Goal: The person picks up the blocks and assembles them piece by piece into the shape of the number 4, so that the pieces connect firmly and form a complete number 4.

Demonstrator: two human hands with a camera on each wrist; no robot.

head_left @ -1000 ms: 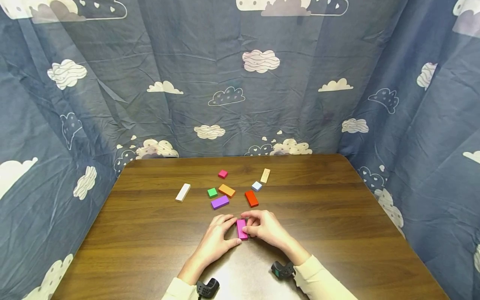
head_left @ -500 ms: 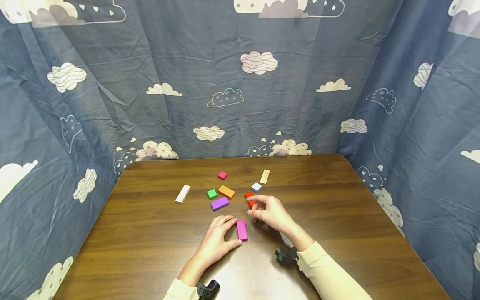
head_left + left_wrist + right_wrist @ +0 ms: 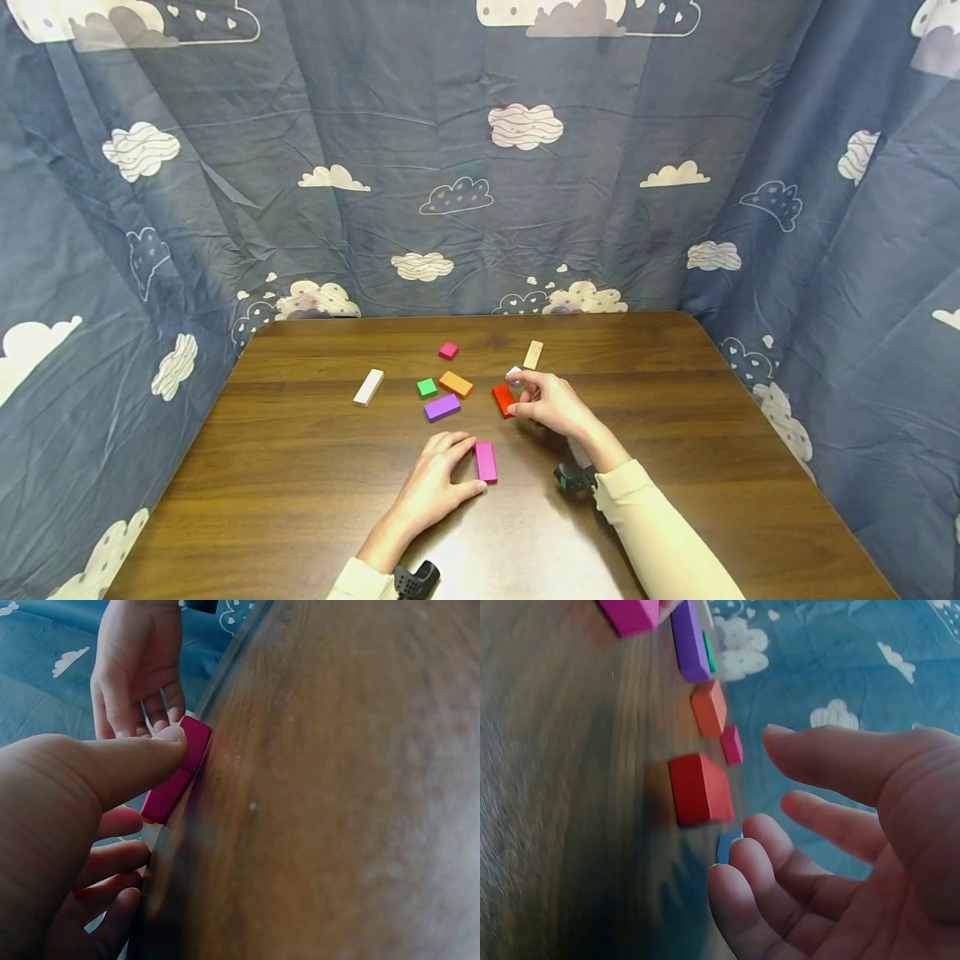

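Observation:
A magenta rectangular block point(image 3: 486, 463) lies flat near the middle of the table. My left hand point(image 3: 431, 483) holds it between thumb and index finger, one at each end; the thumb lies against the block point(image 3: 186, 761) in the left wrist view. Farther forward, a red block point(image 3: 502, 400) rests on the table. Over its right side hovers my right hand point(image 3: 558, 406), thumb and index finger spread apart. The right wrist view shows a gap between those fingers and the red block point(image 3: 697, 789). A light blue block point(image 3: 512, 372) is partly hidden behind the right fingertips.
Behind the hands lie a purple block point(image 3: 442, 407), a green one point(image 3: 427, 387), an orange one point(image 3: 456, 384) and a small crimson one point(image 3: 448, 351). A white block point(image 3: 368, 387) is at left, a pale wooden one point(image 3: 533, 355) at back. A cloud-patterned curtain point(image 3: 420, 233) surrounds the table point(image 3: 285, 467).
My right hand has left the magenta block and moved forward and right to the red block, uncovering the magenta one. The left hand has stayed where it was.

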